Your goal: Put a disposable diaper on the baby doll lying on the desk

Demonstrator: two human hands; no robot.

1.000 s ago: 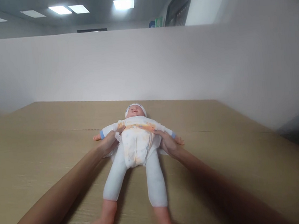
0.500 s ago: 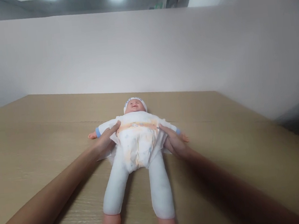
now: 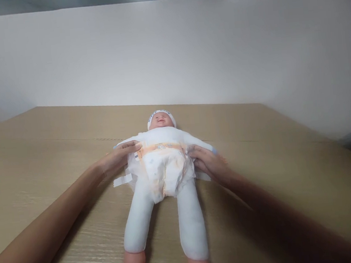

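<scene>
On its back lies a baby doll (image 3: 192, 230) in a white suit and a white printed cap, head away from me and legs towards me. A white diaper (image 3: 167, 170) with an orange waistband covers its belly and passes between its legs. My left hand (image 3: 122, 154) pinches the waistband's left corner, closed. At the right corner my right hand (image 3: 206, 161) has its bent fingers closed on the diaper's edge; some fingertips are hidden. A white fastening tab (image 3: 122, 180) sticks out flat below my left hand. Another pale tab (image 3: 203, 176) shows below my right hand.
The doll rests on a wide wood-grain table (image 3: 69, 134) with a thin seam across it. A plain pale partition (image 3: 155, 54) rises behind the table's far edge.
My left hand's fingers have come over the waistband corner, and the left tab now shows fully. My right hand's fingers have curled more. The view has tilted down slightly.
</scene>
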